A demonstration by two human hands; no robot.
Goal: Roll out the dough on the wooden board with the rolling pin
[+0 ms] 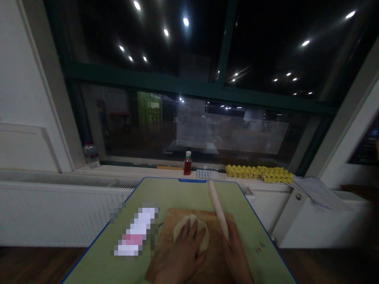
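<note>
A flat round of dough (178, 227) lies on a wooden board (166, 244). My left hand (185, 252) rests on top of it with fingers spread, hiding much of its middle. To the right, my right hand (233, 250) is closed around the near end of a pale wooden rolling pin (217, 207). The pin points away from me, past the board's far right corner, and is apart from the dough.
The board sits on a green table (174, 193) with a blue edge. A pixelated bright object (139, 228) lies at left. On the windowsill behind stand a small red bottle (187, 163), yellow egg cartons (257, 172) and a clear plastic bottle (91, 155). Radiators flank the table.
</note>
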